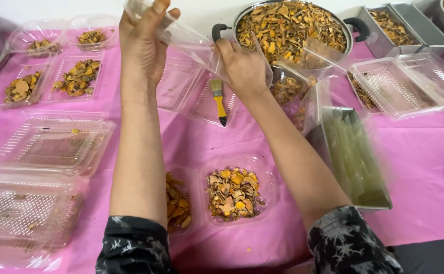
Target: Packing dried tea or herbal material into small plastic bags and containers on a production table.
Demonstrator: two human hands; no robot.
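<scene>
Hands: left hand (143, 43) and right hand (245, 68) are gripping a clear plastic container (189, 38) at upper centre, fingers closed on opposite edges, holding it apart.
Brush: yellow brush (219, 100) is lying beneath on the pink counter (424, 167), within reach.
Pot: pot of dried slices (290, 25) is sitting just behind.

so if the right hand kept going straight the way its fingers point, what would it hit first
Probably the big metal pot of dried orange-brown pieces. The right hand points up and away while holding the clear plastic container, and the pot's near rim lies just beyond it, though depth is hard to judge.
</scene>
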